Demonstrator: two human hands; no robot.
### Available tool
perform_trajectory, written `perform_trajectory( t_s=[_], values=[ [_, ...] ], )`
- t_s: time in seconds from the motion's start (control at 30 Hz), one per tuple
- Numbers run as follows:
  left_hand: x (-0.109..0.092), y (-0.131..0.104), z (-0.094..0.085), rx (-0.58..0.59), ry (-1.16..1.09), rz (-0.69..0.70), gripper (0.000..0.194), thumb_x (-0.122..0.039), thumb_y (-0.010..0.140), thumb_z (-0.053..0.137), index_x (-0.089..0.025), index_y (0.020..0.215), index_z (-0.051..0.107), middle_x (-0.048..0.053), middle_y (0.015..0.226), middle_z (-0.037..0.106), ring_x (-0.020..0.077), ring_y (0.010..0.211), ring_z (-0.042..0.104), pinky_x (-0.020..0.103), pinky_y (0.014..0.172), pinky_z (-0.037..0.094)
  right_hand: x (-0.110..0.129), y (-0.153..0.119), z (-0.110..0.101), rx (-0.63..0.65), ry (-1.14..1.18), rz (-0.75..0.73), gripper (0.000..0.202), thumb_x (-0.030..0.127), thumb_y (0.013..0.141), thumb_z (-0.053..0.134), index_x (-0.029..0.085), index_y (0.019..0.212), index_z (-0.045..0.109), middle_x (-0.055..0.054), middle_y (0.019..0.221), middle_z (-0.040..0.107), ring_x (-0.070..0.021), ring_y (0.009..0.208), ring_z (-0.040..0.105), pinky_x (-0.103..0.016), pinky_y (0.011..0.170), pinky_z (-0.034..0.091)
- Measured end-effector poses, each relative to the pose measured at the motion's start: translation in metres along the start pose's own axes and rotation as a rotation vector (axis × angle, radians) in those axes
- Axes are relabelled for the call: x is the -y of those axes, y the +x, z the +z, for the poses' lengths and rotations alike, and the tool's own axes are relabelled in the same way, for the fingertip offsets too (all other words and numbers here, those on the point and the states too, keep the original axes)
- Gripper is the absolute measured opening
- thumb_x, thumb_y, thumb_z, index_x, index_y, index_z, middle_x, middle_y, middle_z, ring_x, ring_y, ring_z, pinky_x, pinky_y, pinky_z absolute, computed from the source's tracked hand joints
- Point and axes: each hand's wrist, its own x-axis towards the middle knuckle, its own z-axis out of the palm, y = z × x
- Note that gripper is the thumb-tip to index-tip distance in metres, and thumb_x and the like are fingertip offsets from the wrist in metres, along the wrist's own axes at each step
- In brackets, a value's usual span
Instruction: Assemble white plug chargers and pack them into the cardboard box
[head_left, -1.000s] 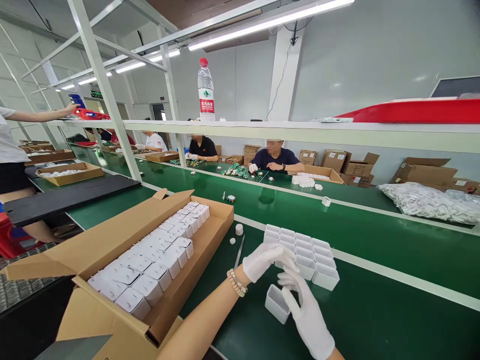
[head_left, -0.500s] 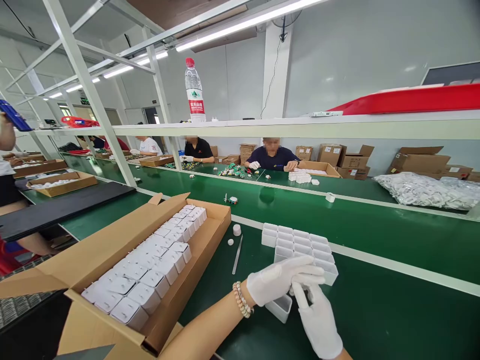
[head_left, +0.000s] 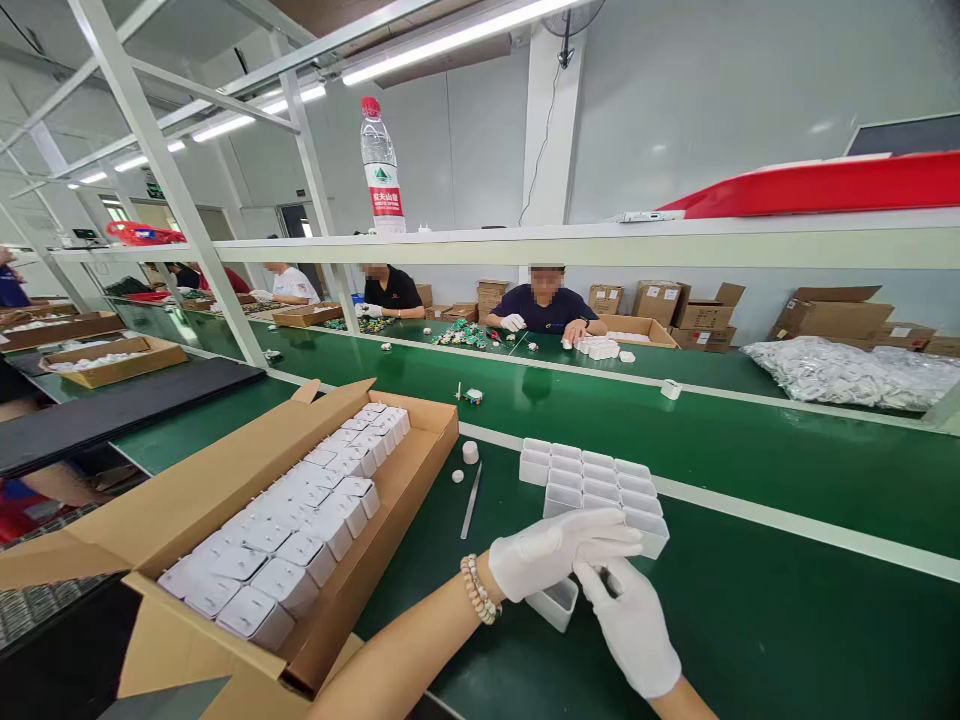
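My left hand [head_left: 555, 553], in a white glove with a beaded bracelet at the wrist, is open, its fingers stretched straight and close together. Its palm side and thumb are hidden. Just below its fingertips, my right hand [head_left: 634, 625], also gloved, has its fingers curled in a pinch. Whatever they may hold is covered by the hands. One open white box [head_left: 559, 605] rests on the green table under my left hand. Just beyond the hands stands a block of several open white boxes [head_left: 600, 480] in rows.
To the left, a long cardboard carton [head_left: 416, 470] holds many white boxes. Tweezers [head_left: 471, 500] and two small white round pieces [head_left: 470, 452] lie beside it. A small circuit part [head_left: 473, 396] sits farther back. Co-workers sit across the table, beneath a shelf [head_left: 480, 250] with a bottle.
The right hand has shifted slightly left and its fingers are more curled under the left hand. The whole view has moved a little; the boxes stand as before.
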Motion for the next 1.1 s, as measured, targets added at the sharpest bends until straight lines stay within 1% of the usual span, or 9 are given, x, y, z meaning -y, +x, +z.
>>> perform_trajectory(
  t_s=[0.2, 0.3, 0.5, 0.6, 0.73, 0.8, 0.9, 1.0, 1.1],
  values=[
    [-0.006, 0.001, 0.001, -0.08, 0.02, 0.054, 0.056, -0.048, 0.084, 0.052, -0.018, 0.132, 0.05, 0.012, 0.132, 0.053, 0.0307, 0.129, 0.043, 0.053, 0.113, 0.019, 0.001, 0.004, 0.001, -0.062, 0.139, -0.029, 0.039, 0.054, 0.078, 0.059, 0.02, 0.097, 0.067, -0.008, 0.099, 0.071, -0.0266, 0.09, 0.065, -0.037, 0.078, 0.053],
    [-0.009, 0.003, 0.005, -0.097, 0.024, 0.034, 0.046, -0.039, 0.086, 0.051, -0.019, 0.127, 0.054, 0.009, 0.129, 0.057, 0.0274, 0.129, 0.044, 0.049, 0.114, 0.019, 0.004, 0.004, -0.006, -0.067, 0.068, -0.102, 0.032, 0.05, 0.081, 0.059, 0.021, 0.088, 0.07, -0.006, 0.087, 0.071, -0.0239, 0.077, 0.065, -0.035, 0.072, 0.053],
    [-0.008, 0.006, 0.007, -0.069, 0.058, 0.038, 0.059, -0.053, 0.084, 0.052, -0.021, 0.133, 0.049, 0.01, 0.139, 0.048, 0.0302, 0.134, 0.038, 0.048, 0.114, 0.021, 0.006, 0.003, -0.011, -0.024, -0.095, -0.219, 0.029, 0.04, 0.087, 0.049, 0.021, 0.077, 0.069, -0.004, 0.066, 0.064, -0.0209, 0.06, 0.058, -0.035, 0.061, 0.051],
    [-0.014, 0.005, 0.011, -0.088, 0.119, 0.03, 0.059, -0.054, 0.081, 0.056, -0.021, 0.13, 0.053, 0.01, 0.134, 0.053, 0.0317, 0.129, 0.043, 0.051, 0.112, 0.025, 0.007, 0.004, -0.008, 0.011, -0.088, -0.229, 0.028, 0.038, 0.088, 0.047, 0.022, 0.082, 0.068, -0.006, 0.076, 0.067, -0.023, 0.07, 0.061, -0.038, 0.068, 0.052],
    [-0.04, 0.0, 0.012, -0.198, 0.474, 0.031, 0.054, -0.052, 0.083, 0.054, -0.014, 0.122, 0.059, 0.016, 0.126, 0.058, 0.0326, 0.118, 0.052, 0.05, 0.105, 0.035, 0.012, 0.007, -0.005, 0.071, -0.058, -0.237, 0.033, 0.039, 0.087, 0.053, 0.024, 0.116, 0.057, -0.008, 0.108, 0.064, -0.0257, 0.094, 0.061, -0.047, 0.087, 0.05],
    [-0.062, 0.001, 0.003, -0.321, 0.737, -0.022, 0.048, -0.045, 0.084, 0.057, -0.015, 0.12, 0.059, 0.015, 0.123, 0.06, 0.0295, 0.115, 0.055, 0.046, 0.102, 0.041, 0.012, 0.007, -0.002, 0.113, -0.011, -0.231, 0.05, 0.04, 0.082, 0.06, 0.025, 0.128, 0.047, -0.008, 0.114, 0.06, -0.026, 0.1, 0.058, -0.048, 0.09, 0.049],
    [-0.095, 0.014, -0.026, -0.691, 1.211, -0.068, 0.039, -0.04, 0.087, 0.056, -0.015, 0.116, 0.058, 0.012, 0.114, 0.063, 0.0228, 0.103, 0.061, 0.041, 0.091, 0.049, 0.008, 0.004, 0.006, 0.239, 0.105, -0.12, 0.065, 0.037, 0.075, 0.067, 0.023, 0.133, 0.041, -0.009, 0.115, 0.057, -0.0259, 0.104, 0.057, -0.048, 0.095, 0.046],
    [-0.12, 0.034, -0.064, -0.794, 1.339, -0.115, 0.034, -0.035, 0.09, 0.053, -0.014, 0.118, 0.054, 0.01, 0.117, 0.058, 0.0204, 0.1, 0.06, 0.041, 0.086, 0.051, 0.003, 0.003, 0.009, 0.424, 0.299, 0.031, 0.087, 0.031, 0.069, 0.071, 0.023, 0.142, 0.025, -0.012, 0.134, 0.047, -0.0255, 0.122, 0.049, -0.046, 0.105, 0.038],
    [-0.132, 0.052, -0.097, -0.842, 1.435, -0.184, 0.033, -0.033, 0.09, 0.054, -0.014, 0.117, 0.055, 0.009, 0.117, 0.057, 0.0205, 0.1, 0.059, 0.04, 0.085, 0.052, 0.005, 0.009, 0.002, 0.646, 0.402, 0.059, 0.109, 0.028, 0.062, 0.078, 0.024, 0.148, 0.011, -0.013, 0.146, 0.036, -0.0249, 0.136, 0.035, -0.044, 0.113, 0.026]
  ],
)
